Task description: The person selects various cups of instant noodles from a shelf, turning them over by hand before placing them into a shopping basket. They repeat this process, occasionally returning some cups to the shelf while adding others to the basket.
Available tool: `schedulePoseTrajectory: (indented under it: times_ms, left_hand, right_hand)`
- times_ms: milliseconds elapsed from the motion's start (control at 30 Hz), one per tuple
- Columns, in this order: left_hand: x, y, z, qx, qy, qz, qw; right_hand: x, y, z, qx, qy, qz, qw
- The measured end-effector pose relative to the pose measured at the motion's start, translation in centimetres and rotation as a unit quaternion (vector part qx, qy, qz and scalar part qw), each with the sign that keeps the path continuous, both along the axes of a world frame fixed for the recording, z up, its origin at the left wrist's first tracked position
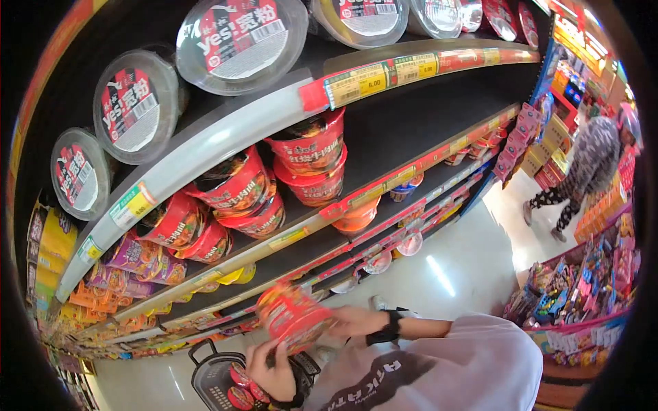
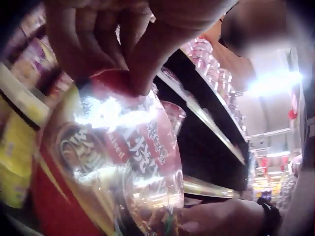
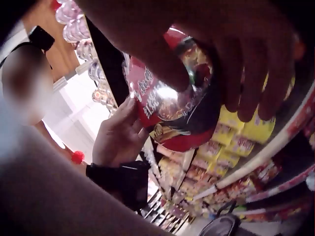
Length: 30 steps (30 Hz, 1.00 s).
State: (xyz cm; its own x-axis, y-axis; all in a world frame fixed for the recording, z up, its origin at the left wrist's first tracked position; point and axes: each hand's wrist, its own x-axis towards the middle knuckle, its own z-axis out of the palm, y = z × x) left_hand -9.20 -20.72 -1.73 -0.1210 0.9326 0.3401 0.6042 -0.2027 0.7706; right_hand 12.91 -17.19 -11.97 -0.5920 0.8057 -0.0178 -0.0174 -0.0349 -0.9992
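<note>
A red instant noodle tub (image 1: 291,315) is held tilted between both hands, in front of the lower shelves. My left hand (image 1: 273,373) pinches its edge; in the left wrist view the fingertips and thumb of that hand (image 2: 133,34) close on the red rim. From the other side my right hand (image 1: 360,320) grips the tub, and the right wrist view shows its fingers spread over the printed wrapper, with the left hand (image 3: 120,132) on the far side. More red noodle tubs (image 1: 308,147) stand stacked on the shelf above.
Clear-lidded bowls (image 1: 236,44) line the top shelf, above a curved rail with price tags (image 1: 370,83). A dark shopping basket (image 1: 212,373) with red tubs inside stands on the floor below. At right are a bin of small packets (image 1: 569,288) and a person (image 1: 593,161) bending over.
</note>
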Motion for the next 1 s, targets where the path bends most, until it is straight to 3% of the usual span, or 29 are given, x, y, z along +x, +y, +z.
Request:
schedulePoseTrajectory:
  times_ms: [100, 167, 233, 367, 400, 467, 533, 600, 767, 867, 1000]
  left_hand:
    - [6.8, 2.1, 2.3, 0.024, -0.011, -0.103, 0.994]
    - [10.7, 3.4, 2.1, 0.078, -0.045, -0.156, 0.984]
    - [14.5, 5.0, 2.8, 0.116, -0.054, -0.211, 0.969]
    - [20.4, 9.3, 4.2, 0.186, -0.054, -0.309, 0.931]
    - [21.7, 10.6, 4.2, 0.194, -0.040, -0.322, 0.926]
    - [24.2, 13.4, 3.1, 0.132, -0.150, -0.374, 0.906]
    - [25.6, 15.8, 3.3, 0.154, -0.114, -0.373, 0.908]
    - [26.8, 17.2, 3.3, 0.107, -0.190, -0.392, 0.894]
    - [27.5, 18.2, 3.1, 0.112, -0.198, -0.367, 0.902]
    - [28.0, 19.0, 2.0, 0.122, -0.187, -0.365, 0.904]
    - [28.1, 19.2, 1.1, 0.155, -0.099, -0.343, 0.921]
  right_hand:
    - [7.0, -1.2, 1.5, -0.019, -0.075, -0.151, 0.985]
    - [11.0, -1.8, 3.3, -0.050, 0.005, -0.255, 0.966]
    - [13.9, -1.4, 4.1, 0.013, 0.104, -0.367, 0.924]
    - [19.6, 1.5, 6.9, 0.116, 0.123, -0.469, 0.867]
    - [21.1, 2.5, 7.9, 0.134, 0.091, -0.463, 0.871]
    - [22.8, 5.1, 9.7, 0.195, 0.112, -0.468, 0.855]
    - [23.6, 7.4, 12.0, 0.229, 0.157, -0.445, 0.852]
    - [24.8, 9.5, 12.6, 0.214, 0.141, -0.418, 0.871]
    - [26.9, 14.8, 11.1, 0.291, 0.044, -0.395, 0.870]
    - [26.8, 16.3, 9.8, 0.302, 0.025, -0.429, 0.851]
    - [26.2, 16.6, 10.1, 0.269, 0.004, -0.409, 0.872]
